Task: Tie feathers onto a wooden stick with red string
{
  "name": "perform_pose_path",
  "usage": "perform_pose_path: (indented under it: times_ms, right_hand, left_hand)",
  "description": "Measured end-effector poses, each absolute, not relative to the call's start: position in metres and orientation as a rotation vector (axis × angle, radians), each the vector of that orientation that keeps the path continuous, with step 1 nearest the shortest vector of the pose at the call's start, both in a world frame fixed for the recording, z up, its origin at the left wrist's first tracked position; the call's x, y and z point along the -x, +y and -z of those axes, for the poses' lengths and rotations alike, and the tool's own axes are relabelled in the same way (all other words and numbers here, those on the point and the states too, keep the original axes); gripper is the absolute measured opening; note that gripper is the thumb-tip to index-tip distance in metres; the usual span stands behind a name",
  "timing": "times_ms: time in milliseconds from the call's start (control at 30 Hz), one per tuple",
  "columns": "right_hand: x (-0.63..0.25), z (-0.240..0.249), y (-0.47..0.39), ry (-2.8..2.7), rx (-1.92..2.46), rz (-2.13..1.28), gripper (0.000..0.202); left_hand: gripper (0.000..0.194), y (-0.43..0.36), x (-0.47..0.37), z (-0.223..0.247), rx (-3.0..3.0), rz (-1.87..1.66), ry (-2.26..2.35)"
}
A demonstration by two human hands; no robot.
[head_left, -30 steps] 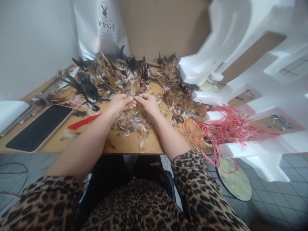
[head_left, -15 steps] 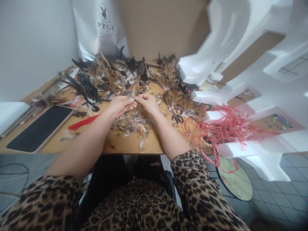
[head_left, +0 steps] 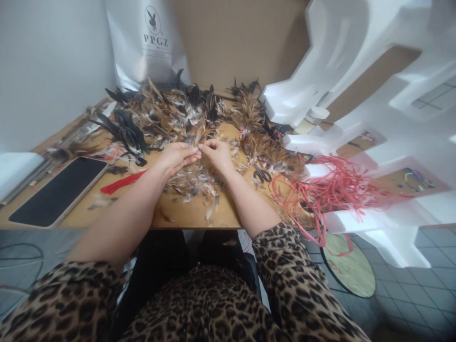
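Observation:
My left hand is closed, its thumb and fingers pinching the base of a small brown feather. Close against it, my right hand has thumb and forefinger pressed together at the same feather base. Exactly where each fingertip grips is too small to make out. Loose brown and white feathers lie on the wooden table below both hands. Behind them spreads a heap of brown feathers, with a bunch of black feathers at its left.
On the left lie a phone and a red tassel-like strip. Black-handled scissors rest right of my hands, near brown feather bunches. Tangled red ribbon hangs over white foam. A silver bag stands behind.
My right hand has shifted very slightly left, its fingers curling a little more at the feather base. My left hand stays nearly in place.

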State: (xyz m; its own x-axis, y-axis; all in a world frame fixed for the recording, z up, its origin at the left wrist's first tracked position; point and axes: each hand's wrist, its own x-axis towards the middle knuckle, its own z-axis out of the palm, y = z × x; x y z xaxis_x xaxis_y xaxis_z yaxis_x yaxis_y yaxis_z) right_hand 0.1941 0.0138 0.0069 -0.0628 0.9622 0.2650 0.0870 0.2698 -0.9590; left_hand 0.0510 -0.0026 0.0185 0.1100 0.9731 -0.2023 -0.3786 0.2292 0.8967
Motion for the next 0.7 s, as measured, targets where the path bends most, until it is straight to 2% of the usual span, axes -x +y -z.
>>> perform_pose_path:
  times_ms: [133, 433, 700]
  right_hand:
    - [-0.192, -0.008, 0.011, -1.385, 1.050, -0.994, 0.025]
    - [-0.184, -0.008, 0.010, -1.025, 0.989, -1.339, 0.030]
    - [-0.179, -0.001, 0.009, -1.101, 0.963, -1.207, 0.023]
  left_hand:
    - [0.006, -0.002, -0.051, -0.019, -0.792, -1.172, 1.009]
    - [0.005, 0.001, -0.048, -0.018, -0.671, -1.177, 0.942]
    - [0.004, 0.000, -0.050, -0.018, -0.677, -1.169, 0.903]
